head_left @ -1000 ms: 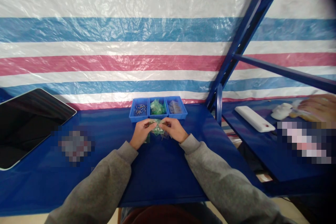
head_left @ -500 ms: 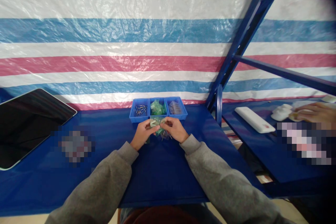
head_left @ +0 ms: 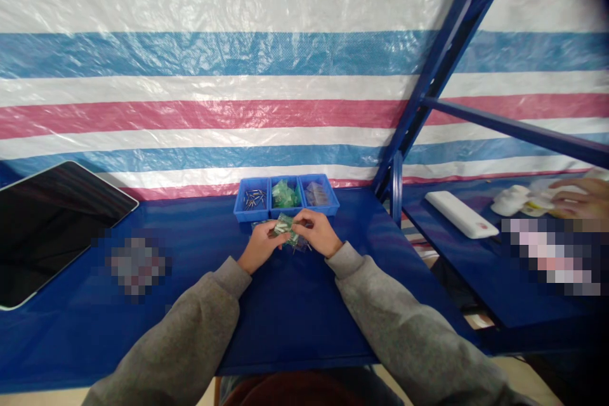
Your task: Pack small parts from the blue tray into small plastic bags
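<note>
A small see-through greenish plastic bag (head_left: 284,224) with pale pieces in it is pinched between my two hands. My left hand (head_left: 259,245) has its thumb and fingers closed on the bag's left side. On the right side, my right hand (head_left: 318,235) grips it with thumb and bent fingers. Beneath the hands lie more bags and thin metal pieces (head_left: 302,245), partly hidden. Just beyond stand three joined blue bins: the left bin (head_left: 238,208) holds thin metal pieces, the middle bin (head_left: 276,212) green bags, the right bin (head_left: 334,208) clear bags.
A black-screened tablet (head_left: 52,235) lies on the blue table (head_left: 295,323) at left, near a blurred-out patch. To the right, blue metal posts (head_left: 419,101) separate a second table bearing a white oblong device (head_left: 461,214). Another person's hand (head_left: 578,200) is beside white items there.
The bag between my hands has tilted and shows more of itself, as my fingers shift slightly. At far right, the other person's hand has moved a little.
</note>
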`<state>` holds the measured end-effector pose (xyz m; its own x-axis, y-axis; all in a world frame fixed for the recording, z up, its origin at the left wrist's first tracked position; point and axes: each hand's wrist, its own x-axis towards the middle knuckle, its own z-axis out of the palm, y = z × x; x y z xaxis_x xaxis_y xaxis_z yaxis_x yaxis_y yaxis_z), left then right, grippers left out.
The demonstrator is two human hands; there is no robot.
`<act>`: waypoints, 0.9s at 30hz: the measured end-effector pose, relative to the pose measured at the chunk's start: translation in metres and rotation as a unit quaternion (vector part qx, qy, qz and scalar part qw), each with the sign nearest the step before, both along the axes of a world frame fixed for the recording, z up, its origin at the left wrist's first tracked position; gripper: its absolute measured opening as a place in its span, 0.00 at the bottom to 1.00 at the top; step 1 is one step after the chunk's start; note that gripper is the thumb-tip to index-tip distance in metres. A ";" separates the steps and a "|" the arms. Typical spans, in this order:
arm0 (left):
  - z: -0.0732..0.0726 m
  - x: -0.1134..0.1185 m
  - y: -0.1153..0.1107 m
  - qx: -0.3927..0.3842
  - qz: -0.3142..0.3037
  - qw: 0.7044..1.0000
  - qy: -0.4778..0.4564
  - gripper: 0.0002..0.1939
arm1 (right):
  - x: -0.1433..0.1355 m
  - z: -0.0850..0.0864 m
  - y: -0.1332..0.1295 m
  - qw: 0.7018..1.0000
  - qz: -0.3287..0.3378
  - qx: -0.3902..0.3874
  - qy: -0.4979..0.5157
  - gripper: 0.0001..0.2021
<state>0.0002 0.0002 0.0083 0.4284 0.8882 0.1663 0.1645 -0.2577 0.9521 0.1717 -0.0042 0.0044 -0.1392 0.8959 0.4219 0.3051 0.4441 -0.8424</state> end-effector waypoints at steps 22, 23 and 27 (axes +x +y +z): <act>0.010 -0.005 0.002 -0.044 0.019 0.997 -0.057 0.16 | 0.000 -0.003 0.002 0.986 0.053 -0.119 0.100 0.13; 0.010 -0.005 0.002 -0.044 0.013 0.998 -0.051 0.16 | -0.001 -0.003 0.002 0.985 0.056 -0.124 0.107 0.13; 0.008 -0.008 0.004 -0.036 -0.013 0.999 -0.031 0.15 | -0.002 -0.003 0.000 0.983 0.058 -0.135 0.113 0.14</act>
<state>-0.0074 0.0046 0.0161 0.4427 0.8873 0.1289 0.0979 -0.1908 0.9767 0.1696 -0.0039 0.0011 -0.1775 0.9631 0.2024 0.0580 0.2155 -0.9748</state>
